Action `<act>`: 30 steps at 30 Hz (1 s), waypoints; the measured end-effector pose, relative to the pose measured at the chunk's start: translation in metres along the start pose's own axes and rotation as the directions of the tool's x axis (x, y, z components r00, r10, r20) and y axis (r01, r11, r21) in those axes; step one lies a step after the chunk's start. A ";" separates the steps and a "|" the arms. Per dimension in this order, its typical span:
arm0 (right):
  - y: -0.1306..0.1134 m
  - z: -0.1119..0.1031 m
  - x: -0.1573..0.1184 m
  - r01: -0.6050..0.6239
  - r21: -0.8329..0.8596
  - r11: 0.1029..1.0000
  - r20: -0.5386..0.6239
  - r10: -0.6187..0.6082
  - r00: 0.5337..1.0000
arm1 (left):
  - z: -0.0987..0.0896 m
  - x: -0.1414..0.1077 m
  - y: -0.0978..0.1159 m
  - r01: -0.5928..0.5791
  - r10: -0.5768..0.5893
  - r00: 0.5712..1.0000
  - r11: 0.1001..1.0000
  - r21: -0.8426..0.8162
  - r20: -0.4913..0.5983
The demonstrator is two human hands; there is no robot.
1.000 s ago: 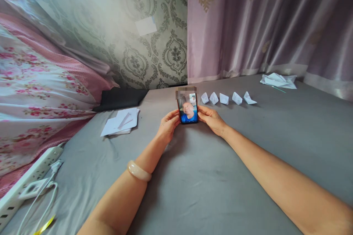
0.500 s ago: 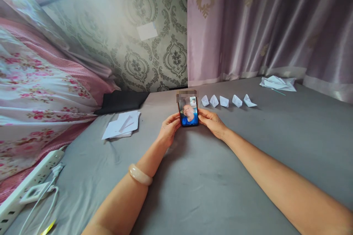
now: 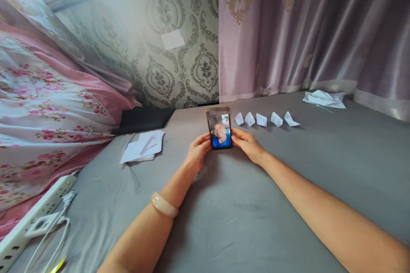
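Observation:
A smartphone [image 3: 219, 131] stands upright on the grey sheet [image 3: 243, 204], its lit screen showing a video call. My left hand [image 3: 197, 152] grips its left edge and my right hand [image 3: 248, 143] grips its right edge. A pale bangle [image 3: 164, 205] sits on my left wrist. Just behind the phone to the right, several small folded white paper boats [image 3: 262, 119] stand in a row.
A stack of white paper sheets [image 3: 143, 147] lies to the left, with a black cloth [image 3: 144, 118] behind it. More folded paper [image 3: 324, 98] lies at the far right by the curtain. A floral pink quilt [image 3: 41, 115] and a white power strip [image 3: 35, 217] with cables are at the left.
The view has shifted slightly, so everything sits a little lower in the picture. Both hands still hold the phone in the same spot.

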State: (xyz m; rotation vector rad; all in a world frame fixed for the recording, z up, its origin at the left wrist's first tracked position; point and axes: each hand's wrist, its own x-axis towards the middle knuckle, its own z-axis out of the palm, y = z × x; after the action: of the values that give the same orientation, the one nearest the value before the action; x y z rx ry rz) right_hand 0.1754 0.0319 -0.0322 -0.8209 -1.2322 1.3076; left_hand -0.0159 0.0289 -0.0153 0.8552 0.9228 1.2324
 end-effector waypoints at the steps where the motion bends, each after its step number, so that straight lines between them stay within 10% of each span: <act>1: 0.000 0.000 0.000 0.002 -0.003 1.000 -0.001 -0.002 1.000 | 0.000 0.000 0.000 -0.002 0.002 1.000 1.000 -0.001 0.002; 30: -0.003 0.002 -0.001 -0.005 -0.001 1.000 -0.001 0.005 1.000 | -0.001 0.001 -0.002 -0.014 0.013 1.000 1.000 0.015 0.012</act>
State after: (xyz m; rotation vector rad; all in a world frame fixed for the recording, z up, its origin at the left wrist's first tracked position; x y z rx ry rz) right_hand 0.1744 0.0299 -0.0288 -0.8257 -1.2309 1.3099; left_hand -0.0158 0.0298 -0.0172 0.8814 0.9193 1.2320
